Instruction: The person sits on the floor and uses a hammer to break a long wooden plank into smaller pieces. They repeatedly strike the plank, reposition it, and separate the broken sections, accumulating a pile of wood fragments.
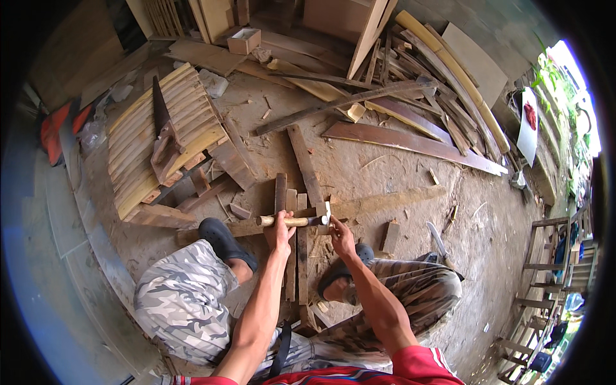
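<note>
My left hand (280, 232) is closed round the light wooden handle of a hammer (301, 221), which lies level across the wood strips. The hammer's shiny metal head points right, close to the fingertips of my right hand (342, 239). Those fingers are pinched together beside the head; what they hold, if anything, is too small to tell. Under both hands are narrow wood strips (303, 263) running away from me, set against a long plank (391, 201) that lies crosswise on the floor. A longer dark strip (305, 163) reaches out beyond them.
A slatted wooden piece (163, 122) at left carries a handsaw (165, 138). Scrap boards (443, 96) are piled at the far right. A machete-like blade (437, 239) lies beside my right knee, near a small wood block (389, 236). An open box (244, 41) stands at the back.
</note>
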{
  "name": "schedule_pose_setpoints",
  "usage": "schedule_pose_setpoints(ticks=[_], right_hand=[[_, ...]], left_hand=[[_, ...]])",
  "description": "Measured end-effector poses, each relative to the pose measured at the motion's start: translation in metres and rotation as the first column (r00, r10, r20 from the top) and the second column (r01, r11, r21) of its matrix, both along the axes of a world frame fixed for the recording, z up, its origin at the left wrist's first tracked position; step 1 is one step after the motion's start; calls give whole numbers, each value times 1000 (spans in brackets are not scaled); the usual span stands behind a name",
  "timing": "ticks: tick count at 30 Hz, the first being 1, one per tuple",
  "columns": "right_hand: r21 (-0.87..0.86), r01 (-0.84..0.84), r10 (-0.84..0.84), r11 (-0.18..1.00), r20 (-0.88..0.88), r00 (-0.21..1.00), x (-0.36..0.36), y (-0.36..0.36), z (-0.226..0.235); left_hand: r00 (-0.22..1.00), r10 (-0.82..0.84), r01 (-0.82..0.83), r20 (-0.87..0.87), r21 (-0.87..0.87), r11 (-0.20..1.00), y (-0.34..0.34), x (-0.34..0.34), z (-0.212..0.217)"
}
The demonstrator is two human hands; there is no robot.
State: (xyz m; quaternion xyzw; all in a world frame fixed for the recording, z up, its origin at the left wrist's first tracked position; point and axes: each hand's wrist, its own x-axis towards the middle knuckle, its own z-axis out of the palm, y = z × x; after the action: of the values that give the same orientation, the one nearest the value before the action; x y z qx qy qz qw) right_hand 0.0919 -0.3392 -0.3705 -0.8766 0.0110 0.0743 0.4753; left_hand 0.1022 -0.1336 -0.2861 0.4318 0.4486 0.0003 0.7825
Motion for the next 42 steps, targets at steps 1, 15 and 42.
schedule_pose_setpoints(ticks=[1, 15, 42], right_hand=[[91, 45, -37, 995, -86, 996, 0, -1, -2], [-201, -416, 461, 887, 340, 819, 26, 117, 72], [-116, -537, 546, 835, 69, 835, 41, 109, 70]], left_hand=[[1000, -9, 9, -6, 12, 1000, -2, 1, 4], [923, -386, 346, 15, 410, 844, 20, -4, -15], [705, 79, 79, 704, -189, 979, 52, 36, 33]])
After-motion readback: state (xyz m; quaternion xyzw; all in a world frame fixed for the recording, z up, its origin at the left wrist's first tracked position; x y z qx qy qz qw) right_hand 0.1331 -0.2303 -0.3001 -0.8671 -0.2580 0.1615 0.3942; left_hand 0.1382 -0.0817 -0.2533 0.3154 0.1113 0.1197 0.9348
